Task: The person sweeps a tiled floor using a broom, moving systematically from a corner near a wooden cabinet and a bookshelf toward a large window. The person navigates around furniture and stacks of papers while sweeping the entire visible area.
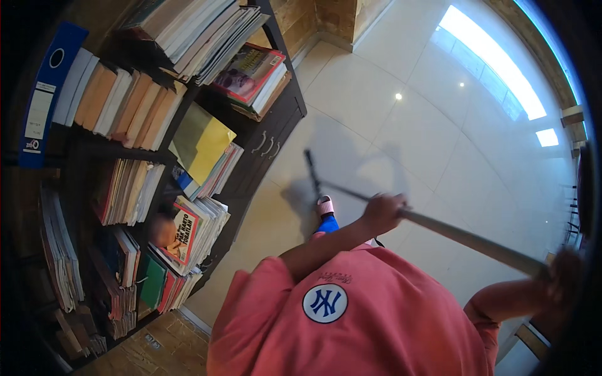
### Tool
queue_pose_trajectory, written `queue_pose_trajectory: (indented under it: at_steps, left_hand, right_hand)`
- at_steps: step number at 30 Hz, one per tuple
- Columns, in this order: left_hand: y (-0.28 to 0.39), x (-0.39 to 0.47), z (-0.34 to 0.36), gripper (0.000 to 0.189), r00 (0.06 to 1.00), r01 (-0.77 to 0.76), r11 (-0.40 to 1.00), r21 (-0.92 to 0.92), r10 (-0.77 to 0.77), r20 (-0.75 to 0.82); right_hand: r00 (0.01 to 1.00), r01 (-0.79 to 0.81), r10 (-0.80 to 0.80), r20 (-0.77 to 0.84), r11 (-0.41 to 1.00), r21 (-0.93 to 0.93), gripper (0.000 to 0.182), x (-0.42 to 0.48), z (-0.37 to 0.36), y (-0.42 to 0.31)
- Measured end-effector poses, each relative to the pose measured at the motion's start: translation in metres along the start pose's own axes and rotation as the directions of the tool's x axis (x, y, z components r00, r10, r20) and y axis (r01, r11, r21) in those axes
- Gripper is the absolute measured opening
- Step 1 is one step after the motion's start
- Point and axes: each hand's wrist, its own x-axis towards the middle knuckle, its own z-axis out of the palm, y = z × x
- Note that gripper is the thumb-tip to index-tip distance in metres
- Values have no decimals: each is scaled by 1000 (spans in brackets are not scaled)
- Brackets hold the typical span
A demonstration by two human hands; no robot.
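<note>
A long pole-handled floor tool (470, 238) runs from the right rim down to the floor. Around its middle my left hand (383, 214) is closed. My right hand (564, 277), blurred and dark near the right edge, grips the upper end. A narrow dark head (311, 171) at the pole's far end is on or just above the tiles beside my foot; whether it is a mop, broom or squeegee, I cannot tell. The foot wears a pink-strapped slipper (325, 205).
On the left stands a dark wooden bookcase (249, 164) filled with books, magazines and paper stacks, with a blue binder (51, 94) at its far side. Pale glossy floor tiles (357, 84) reflect light. Wooden furniture (534, 340) shows at the lower right.
</note>
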Motion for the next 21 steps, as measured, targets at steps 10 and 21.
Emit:
queue_pose_trajectory:
  at_steps: [10,21]
  left_hand:
    - [-264,-210,-30,22,497,798,384,464,-856,-146]
    - [-286,-72,40,5,688,720,515,465,-614,-387]
  right_hand:
    - [686,-515,-613,-392,-29,-857,13,96,-324,-134]
    - [490,-176,-863,-122,39,-984,7,-4,-271,-144]
